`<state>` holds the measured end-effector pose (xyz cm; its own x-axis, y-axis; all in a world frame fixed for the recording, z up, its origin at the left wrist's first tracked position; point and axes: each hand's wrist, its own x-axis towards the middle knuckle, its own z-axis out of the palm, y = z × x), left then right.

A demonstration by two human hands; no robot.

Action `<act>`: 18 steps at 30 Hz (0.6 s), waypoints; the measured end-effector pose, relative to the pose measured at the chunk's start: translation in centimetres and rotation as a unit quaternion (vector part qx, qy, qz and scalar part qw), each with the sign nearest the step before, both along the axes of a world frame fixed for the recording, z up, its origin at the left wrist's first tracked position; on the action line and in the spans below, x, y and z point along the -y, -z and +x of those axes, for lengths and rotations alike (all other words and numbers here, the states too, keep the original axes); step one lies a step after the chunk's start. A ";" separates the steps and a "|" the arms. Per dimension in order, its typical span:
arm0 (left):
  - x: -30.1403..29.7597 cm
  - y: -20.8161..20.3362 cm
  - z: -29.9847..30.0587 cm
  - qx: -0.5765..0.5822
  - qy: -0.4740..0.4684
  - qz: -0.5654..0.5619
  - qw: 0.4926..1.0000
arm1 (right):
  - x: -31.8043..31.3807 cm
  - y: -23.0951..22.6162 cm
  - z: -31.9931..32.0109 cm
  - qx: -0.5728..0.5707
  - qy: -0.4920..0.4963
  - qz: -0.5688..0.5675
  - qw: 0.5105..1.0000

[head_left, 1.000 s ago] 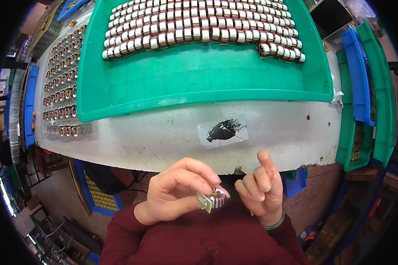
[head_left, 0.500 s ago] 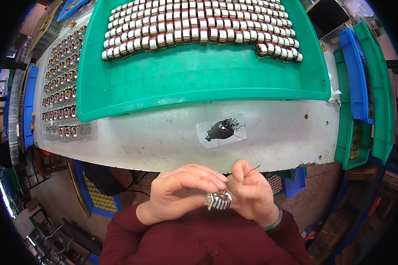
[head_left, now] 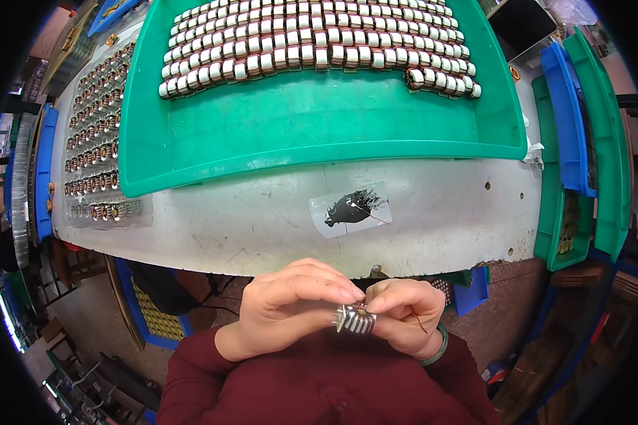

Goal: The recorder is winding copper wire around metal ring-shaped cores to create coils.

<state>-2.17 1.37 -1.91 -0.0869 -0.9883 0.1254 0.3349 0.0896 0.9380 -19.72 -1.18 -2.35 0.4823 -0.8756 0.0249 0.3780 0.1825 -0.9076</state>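
My left hand (head_left: 290, 304) is curled in front of my chest, fingertips pinched on a small wound coil (head_left: 354, 320): a ring-shaped core with pale and dark stripes of winding. My right hand (head_left: 404, 315) closes on the same coil from the other side, thumb and forefinger meeting at its top edge, where a thin wire end (head_left: 420, 324) trails off below the palm. Both hands are grasping the coil; it sits between them, just below the near edge of the surface (head_left: 262, 227), over my dark red sleeves. A green bangle (head_left: 438, 348) rides the right wrist.

Handling, as I judge it: the coil looks light and rigid in the core, but the winding is fine and likely to snag or slip loose. Best taken by the outer rim with fingertips, leaving the wire end free, and not squeezed across the turns.

Outward: on the pale surface lies a small clear patch with a dark tangle of wire scraps (head_left: 352, 207). Beyond it, a large green tray (head_left: 319, 127) holds close rows of finished coils (head_left: 312, 42) along its far side. To the left, more coils stand in rows on a clear sheet (head_left: 96, 142). Blue and green bins (head_left: 574, 142) are stacked at the right edge. Shelving and the floor below are too dim to read.
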 end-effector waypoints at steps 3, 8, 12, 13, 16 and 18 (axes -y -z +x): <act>-0.2 -0.2 0.3 0.012 0.015 0.010 1.000 | 0.5 -0.1 0.1 -0.015 0.004 -0.039 0.999; -0.5 -0.9 0.8 0.031 0.044 0.051 0.997 | 0.8 -0.3 0.2 -0.011 0.006 -0.065 0.998; -0.5 -1.0 0.9 0.025 0.049 0.061 0.997 | 0.6 -0.2 0.0 0.044 0.007 0.056 0.997; -0.5 -1.0 0.9 0.034 0.044 0.056 0.997 | 0.5 -0.2 0.0 0.057 0.007 0.087 0.995; -0.6 -1.1 0.9 0.058 0.032 0.039 0.997 | 0.4 -0.2 -0.3 0.097 0.009 0.177 0.979; -0.5 -1.1 0.7 0.067 0.020 0.023 0.997 | 0.6 -0.3 -0.7 0.078 -0.017 0.180 0.980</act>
